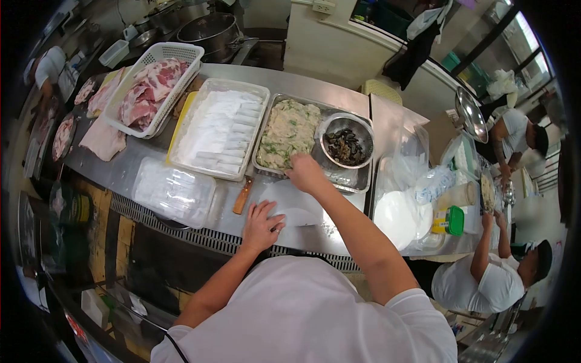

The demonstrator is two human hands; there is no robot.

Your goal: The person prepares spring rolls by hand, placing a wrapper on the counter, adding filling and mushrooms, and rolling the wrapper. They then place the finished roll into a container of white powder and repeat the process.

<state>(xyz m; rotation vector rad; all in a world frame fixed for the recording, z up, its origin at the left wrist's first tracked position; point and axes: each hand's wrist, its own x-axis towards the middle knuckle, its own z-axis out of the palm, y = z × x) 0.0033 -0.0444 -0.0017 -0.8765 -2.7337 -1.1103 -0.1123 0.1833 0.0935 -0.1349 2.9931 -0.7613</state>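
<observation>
My right hand (307, 173) is at the front right edge of the greenish meat filling (289, 130) in a metal tray, its fingers bent together; what they hold, if anything, is hidden. Resting near a pale wrapper sheet (287, 204) on the steel counter, my left hand (262, 227) has its fingers spread and holds nothing. A knife with a wooden handle (242, 196) lies just left of the sheet. Inside the same metal tray, right of the filling, stands a steel bowl (348, 140) of dark pieces.
Left of the filling are a white tray of wrapped rolls (227, 127), a clear plastic container (174, 192) and a white basket (151, 91) of raw meat. White round wrappers (395, 219) and a green-lidded tub (448, 220) lie right. Co-workers (496, 272) stand at the far right and left.
</observation>
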